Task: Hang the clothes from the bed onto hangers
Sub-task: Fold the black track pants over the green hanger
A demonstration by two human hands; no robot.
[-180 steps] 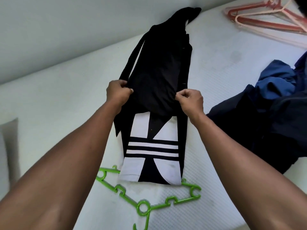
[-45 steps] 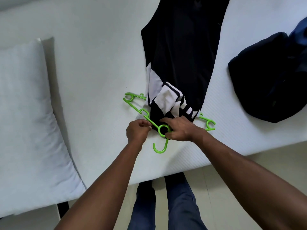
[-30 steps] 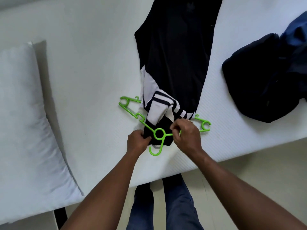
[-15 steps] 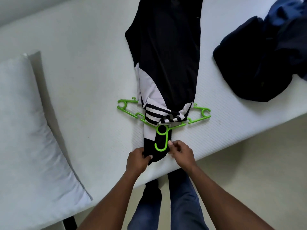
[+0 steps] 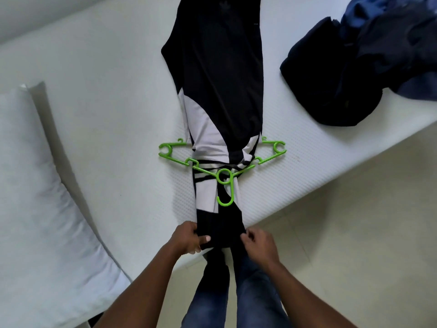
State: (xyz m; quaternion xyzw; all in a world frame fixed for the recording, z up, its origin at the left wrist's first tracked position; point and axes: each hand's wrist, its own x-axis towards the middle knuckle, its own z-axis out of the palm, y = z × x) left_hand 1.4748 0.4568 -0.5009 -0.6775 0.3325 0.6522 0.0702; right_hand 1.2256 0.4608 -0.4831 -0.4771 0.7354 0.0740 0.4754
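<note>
Pulled farther through the one green hanger point(image 5: 231, 191), the one black-and-white garment point(image 5: 220, 67) is lying on the bed point(image 5: 106, 114); the left hand point(image 5: 186, 237) and right hand point(image 5: 257, 242) are each gripping its near end, fingers curled.

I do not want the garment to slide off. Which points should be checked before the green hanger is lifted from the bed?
1. The black-and-white garment is threaded through the green hanger: ok.
2. The left hand grips the garment's near end: ok.
3. The right hand pinches the same end: ok.
4. Equal lengths on both sides of the hanger: not ok, far more lies beyond it.
5. The hook lies uncovered on the fabric: ok.
6. The dark clothes pile lies apart from the hanger: ok.
</note>
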